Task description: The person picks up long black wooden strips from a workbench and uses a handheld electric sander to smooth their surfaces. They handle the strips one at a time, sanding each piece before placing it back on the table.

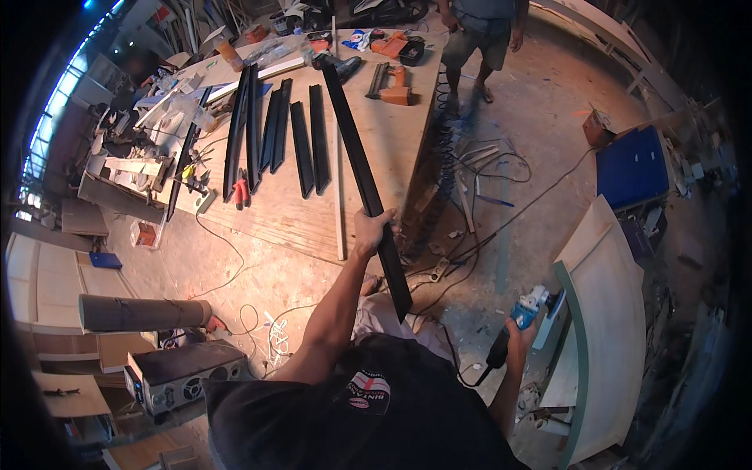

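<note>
My left hand (373, 229) grips a long black profile strip (358, 153) near its lower end; the strip's far end reaches over the plywood table (388, 135). Out to the right, my right hand (520, 336) is closed around a blue angle grinder (524, 310), whose disc faces a curved pale panel. Several shorter black strips (274, 126) with angled ends lie on the table, left of the held one. A thin wooden batten (339, 200) lies beside it. Red-handled pliers (241, 189) rest by the strips. An orange nail gun (395, 85) lies at the far right of the table.
A person (484, 35) stands beyond the table's right corner. A coiled black hose (443, 129) hangs along the table edge. Cables and offcuts lie on the floor. The curved panel (611, 329) stands at right; a speaker box (188, 376) and a dark roll (144, 313) are at left.
</note>
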Tool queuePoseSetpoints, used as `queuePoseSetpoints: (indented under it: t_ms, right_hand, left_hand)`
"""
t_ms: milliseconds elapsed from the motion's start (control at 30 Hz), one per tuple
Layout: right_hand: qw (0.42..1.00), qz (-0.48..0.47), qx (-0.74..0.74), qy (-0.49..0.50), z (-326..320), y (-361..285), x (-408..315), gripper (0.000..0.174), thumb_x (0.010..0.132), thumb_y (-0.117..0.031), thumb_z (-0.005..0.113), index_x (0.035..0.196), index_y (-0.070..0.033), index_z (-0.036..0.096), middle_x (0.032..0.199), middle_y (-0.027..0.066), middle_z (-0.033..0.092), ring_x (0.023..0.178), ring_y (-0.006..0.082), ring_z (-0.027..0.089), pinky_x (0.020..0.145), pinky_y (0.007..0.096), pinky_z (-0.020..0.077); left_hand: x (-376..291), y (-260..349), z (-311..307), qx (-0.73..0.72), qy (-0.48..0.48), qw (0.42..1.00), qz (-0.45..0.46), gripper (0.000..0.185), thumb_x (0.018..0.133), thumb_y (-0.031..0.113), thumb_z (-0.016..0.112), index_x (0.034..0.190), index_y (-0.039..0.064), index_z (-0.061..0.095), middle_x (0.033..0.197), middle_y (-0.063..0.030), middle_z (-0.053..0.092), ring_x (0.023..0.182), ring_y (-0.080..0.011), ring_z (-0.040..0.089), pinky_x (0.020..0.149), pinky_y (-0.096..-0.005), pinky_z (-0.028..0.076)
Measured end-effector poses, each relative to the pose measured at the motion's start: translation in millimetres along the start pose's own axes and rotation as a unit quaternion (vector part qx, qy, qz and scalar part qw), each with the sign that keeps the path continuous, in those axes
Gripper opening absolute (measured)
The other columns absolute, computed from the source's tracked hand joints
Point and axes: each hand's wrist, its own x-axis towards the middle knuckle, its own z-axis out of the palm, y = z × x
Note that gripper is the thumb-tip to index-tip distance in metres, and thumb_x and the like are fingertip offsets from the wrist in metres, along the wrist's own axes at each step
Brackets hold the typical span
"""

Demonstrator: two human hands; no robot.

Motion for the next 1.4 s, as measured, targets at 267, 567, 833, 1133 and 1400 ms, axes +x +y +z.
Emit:
queuePoseSetpoints:
  t_ms: [267, 567, 833, 1133, 1400]
  right_hand:
    - [0.997, 0.023, 0.032, 0.073, -101.9, 26.9, -52.2, 0.065, 0.084, -0.009, 0.08, 0.143, 0.0, 0.054, 0.121, 0.008, 0.063, 0.106, 0.0199, 0.062, 0.098, 0.0349, 0.0503]
    - [0.976, 0.035, 0.066, 0.206, -100.1, -23.8, -108.1, 0.052, 0.082, -0.013, 0.077, 0.13, 0.001, 0.061, 0.109, 0.007, 0.065, 0.094, 0.0204, 0.064, 0.087, 0.035, 0.0517]
    - [0.943, -0.062, 0.187, 0.269, -87.7, -12.3, -130.6, 0.052, 0.082, -0.016, 0.077, 0.128, 0.0, 0.058, 0.106, 0.008, 0.063, 0.09, 0.0218, 0.066, 0.077, 0.0359, 0.0555]
    - [0.925, 0.001, 0.3, 0.235, -45.7, -75.3, -194.7, 0.053, 0.096, -0.037, 0.077, 0.133, -0.004, 0.058, 0.096, 0.0124, 0.069, 0.08, 0.025, 0.072, 0.072, 0.0391, 0.0624]
    - [0.892, 0.0, 0.427, 0.147, -15.3, -101.5, -244.2, 0.065, 0.101, -0.041, 0.069, 0.152, -0.006, 0.051, 0.106, 0.0128, 0.07, 0.095, 0.0251, 0.073, 0.087, 0.0391, 0.0626]
  left_hand:
    - [23.0, -36.5, 10.9, 0.115, 0.058, 0.991, 0.022, 0.023, 0.089, 0.01, 0.078, 0.097, -0.011, 0.073, 0.075, -0.0144, 0.073, 0.06, -0.0237, 0.072, 0.05, -0.0381, 0.057]
    - [84.3, -60.3, -4.5, 0.268, 0.125, 0.955, -0.022, 0.041, 0.073, 0.023, 0.086, 0.094, -0.011, 0.077, 0.086, -0.0226, 0.078, 0.084, -0.034, 0.078, 0.076, -0.0442, 0.061]
    - [103.3, -62.6, -21.8, 0.296, 0.178, 0.931, 0.115, 0.075, 0.069, 0.005, 0.086, 0.132, -0.008, 0.049, 0.118, -0.0276, 0.071, 0.109, -0.0403, 0.073, 0.095, -0.0443, 0.059]
    - [125.3, -95.6, -23.0, 0.435, 0.175, 0.874, 0.124, 0.089, 0.072, 0.014, 0.086, 0.146, -0.006, 0.04, 0.133, -0.0312, 0.05, 0.133, -0.0495, 0.044, 0.115, -0.0618, 0.031]
    - [98.9, -75.2, -21.9, 0.384, 0.241, 0.868, 0.201, 0.098, 0.078, 0.022, 0.088, 0.154, -0.009, 0.035, 0.142, -0.0332, 0.042, 0.135, -0.0505, 0.042, 0.116, -0.0572, 0.034]
